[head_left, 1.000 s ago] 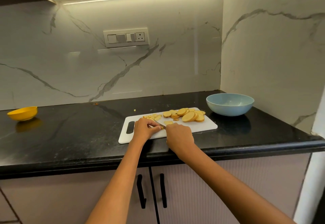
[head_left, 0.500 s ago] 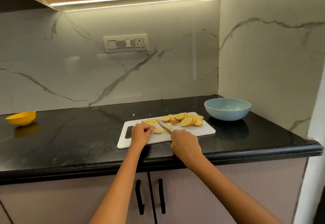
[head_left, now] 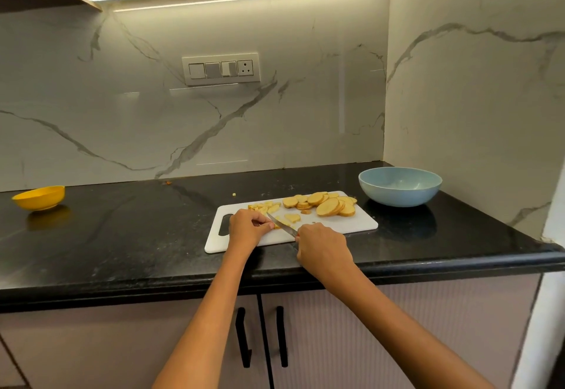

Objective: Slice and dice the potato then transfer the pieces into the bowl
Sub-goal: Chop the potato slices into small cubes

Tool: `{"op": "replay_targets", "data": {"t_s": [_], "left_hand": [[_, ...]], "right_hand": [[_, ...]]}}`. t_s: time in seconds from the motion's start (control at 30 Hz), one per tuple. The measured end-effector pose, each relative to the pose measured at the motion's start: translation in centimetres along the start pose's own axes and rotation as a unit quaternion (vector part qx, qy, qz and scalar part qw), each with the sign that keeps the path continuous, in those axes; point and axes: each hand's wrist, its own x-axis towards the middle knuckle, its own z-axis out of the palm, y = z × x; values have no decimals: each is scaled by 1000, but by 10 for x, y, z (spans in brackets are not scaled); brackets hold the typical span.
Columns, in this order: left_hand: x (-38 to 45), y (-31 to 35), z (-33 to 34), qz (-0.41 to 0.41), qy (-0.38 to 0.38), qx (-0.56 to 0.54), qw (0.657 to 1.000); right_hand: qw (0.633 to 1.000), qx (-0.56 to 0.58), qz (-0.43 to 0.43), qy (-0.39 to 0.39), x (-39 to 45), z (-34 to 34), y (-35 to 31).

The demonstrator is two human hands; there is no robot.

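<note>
Dicing underway on white cutting board, set near the front edge of the black tabletop. Right hand clenched round the knife handle, which is hidden inside the fist; knife blade angles up and left across the board toward the left hand. Left hand, fingers curled, pinches a small potato piece just beside the blade, probably to steady it for the cut, with the tips tucked back from the edge. Potato slices: round, pale yellow with tan skin rims, overlapping in a loose heap on the far right of the board, apparently waiting their turn. Diced pieces: small pale chunks at the far left-centre, kept apart from the uncut stock. One stray slice lies between blade and heap. Blue bowl stands just right of the board, near the slices, handy for transfer; interior looks empty, so transfer not yet begun. Yellow bowl well apart at far left.
</note>
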Motion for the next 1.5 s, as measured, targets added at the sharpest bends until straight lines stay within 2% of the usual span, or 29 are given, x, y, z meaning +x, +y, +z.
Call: {"op": "replay_targets", "data": {"t_s": [0.17,0.27,0.47,0.63,0.8,0.93,1.03,1.13,1.23,1.5], "left_hand": [[1,1,-3,2,-28,25,999],[-1,2,-2,5,-18,24,1000],[-1,1,-2,9,-14,15,1000],[-1,0,-1,26,-13,17,999],[3,1,2,48,-4,31,998],[7,4,8,85,-30,17,996],[13,8,17,152,-79,83,982],[23,14,24,203,-128,168,956],[37,12,30,216,-145,195,946],[78,-11,33,246,-61,279,926]], "right_hand": [[1000,-16,-11,-10,10,-5,-5],[998,-51,-34,-8,5,-4,-7],[992,-100,-52,51,-1,8,-3],[997,23,1,76,10,14,14],[983,150,30,103,23,16,31],[952,257,39,160,36,16,41],[927,312,51,202,53,15,48],[909,336,32,247,71,13,50],[900,343,6,270,91,14,49],[910,295,-23,290,151,15,55]]}}
